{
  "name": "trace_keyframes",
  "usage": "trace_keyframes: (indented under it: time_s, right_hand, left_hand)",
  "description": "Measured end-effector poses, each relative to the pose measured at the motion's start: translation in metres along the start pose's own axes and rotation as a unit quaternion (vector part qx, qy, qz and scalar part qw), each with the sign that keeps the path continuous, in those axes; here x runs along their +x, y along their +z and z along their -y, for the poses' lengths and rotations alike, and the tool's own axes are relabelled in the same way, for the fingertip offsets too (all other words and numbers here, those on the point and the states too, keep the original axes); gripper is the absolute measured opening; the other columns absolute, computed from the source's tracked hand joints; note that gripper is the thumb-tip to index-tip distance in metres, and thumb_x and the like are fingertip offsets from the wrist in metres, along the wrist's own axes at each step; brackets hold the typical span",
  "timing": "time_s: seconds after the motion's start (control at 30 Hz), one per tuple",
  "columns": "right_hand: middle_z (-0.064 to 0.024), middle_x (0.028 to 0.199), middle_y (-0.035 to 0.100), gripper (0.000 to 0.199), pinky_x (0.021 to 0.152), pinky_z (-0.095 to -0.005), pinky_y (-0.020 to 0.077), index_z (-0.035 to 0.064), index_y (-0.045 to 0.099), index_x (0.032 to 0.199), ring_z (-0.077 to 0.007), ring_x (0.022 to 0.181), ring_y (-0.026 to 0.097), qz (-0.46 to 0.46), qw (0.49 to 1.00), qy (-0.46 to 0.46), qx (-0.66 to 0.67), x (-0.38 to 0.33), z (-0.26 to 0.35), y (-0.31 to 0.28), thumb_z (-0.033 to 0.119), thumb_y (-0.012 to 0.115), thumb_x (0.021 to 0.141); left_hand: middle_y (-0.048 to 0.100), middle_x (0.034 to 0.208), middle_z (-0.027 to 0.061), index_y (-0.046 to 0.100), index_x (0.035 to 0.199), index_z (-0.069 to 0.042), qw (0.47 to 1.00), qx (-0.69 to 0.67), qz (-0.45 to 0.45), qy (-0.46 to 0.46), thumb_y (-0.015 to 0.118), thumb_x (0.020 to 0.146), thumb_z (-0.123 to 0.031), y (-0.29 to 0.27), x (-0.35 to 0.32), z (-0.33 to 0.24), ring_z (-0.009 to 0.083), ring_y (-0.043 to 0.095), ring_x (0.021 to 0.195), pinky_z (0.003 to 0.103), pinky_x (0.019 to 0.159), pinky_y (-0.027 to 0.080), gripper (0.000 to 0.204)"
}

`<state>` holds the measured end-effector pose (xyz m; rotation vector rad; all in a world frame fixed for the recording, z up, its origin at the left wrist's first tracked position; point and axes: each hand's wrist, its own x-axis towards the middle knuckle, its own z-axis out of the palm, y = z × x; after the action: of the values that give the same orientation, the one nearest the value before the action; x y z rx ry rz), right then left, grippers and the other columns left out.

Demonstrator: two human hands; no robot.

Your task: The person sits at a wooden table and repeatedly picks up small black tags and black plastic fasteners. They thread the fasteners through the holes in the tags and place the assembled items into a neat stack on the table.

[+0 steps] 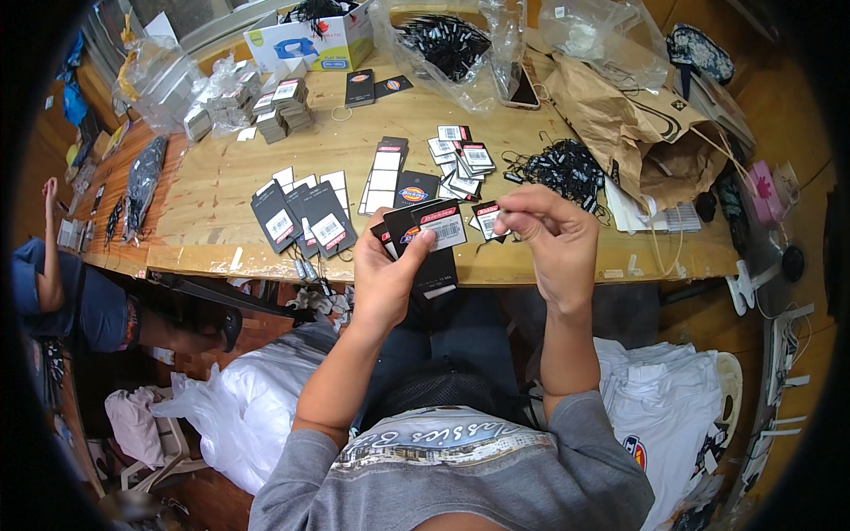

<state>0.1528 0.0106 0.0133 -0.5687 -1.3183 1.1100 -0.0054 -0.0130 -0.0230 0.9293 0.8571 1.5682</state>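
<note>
My left hand (379, 288) grips a few black hang tags (434, 270) above the table's front edge, its thumb pressed on a smaller barcode tag (450, 232) lying over them. Thumb and fingertips pinched together, my right hand (558, 243) is raised just to the right; whatever is between them is too small to make out. A small barcode tag (485, 221) lies beside those fingertips. Beyond my hands are a pile of small barcode tags (476, 157) and a column of overlapping tags (385, 168). Black hang strings (567, 173) lie heaped at right, and more black tags (305, 221) are fanned out at left.
At the back stand a printed box (310, 42), stacked tags (283, 111) and a plastic bag of black strings (443, 44). A phone (518, 88) and brown paper bag (633, 124) are at right. Another person (80, 292) sits at left. White garments (660, 416) lie below right.
</note>
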Motion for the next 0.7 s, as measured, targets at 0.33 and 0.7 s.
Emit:
trace_keyframes:
  time_s: [0.33, 0.7]
  right_hand:
    - [-0.0023, 0.068, 0.055, 0.008, 0.054, -0.0178, 0.0403, -0.0008, 0.057, 0.071, -0.0056, 0.061, 0.049, -0.045, 0.987, -0.027, -0.153, -0.012, -0.011, 0.018, -0.004, 0.063, 0.066]
    - [-0.0033, 0.071, 0.054, 0.007, 0.059, -0.0187, 0.0401, -0.001, 0.053, 0.073, -0.0062, 0.062, 0.048, -0.061, 0.994, -0.013, -0.088, -0.018, -0.017, 0.025, -0.004, 0.059, 0.069]
  left_hand:
    - [0.059, 0.075, 0.0038, 0.058, 0.088, 0.003, 0.972, 0.182, -0.042, 0.142, 0.061, 0.069, 0.004, 0.017, -0.011, -0.009, 0.0047, 0.052, 0.066, 0.018, 0.058, 0.042, 0.019]
    - [0.06, 0.081, 0.0119, 0.057, 0.088, 0.002, 0.88, 0.335, 0.029, 0.334, 0.058, 0.065, 0.011, 0.014, -0.012, -0.006, 0.0217, 0.059, 0.07, 0.025, 0.062, 0.045, 0.024]
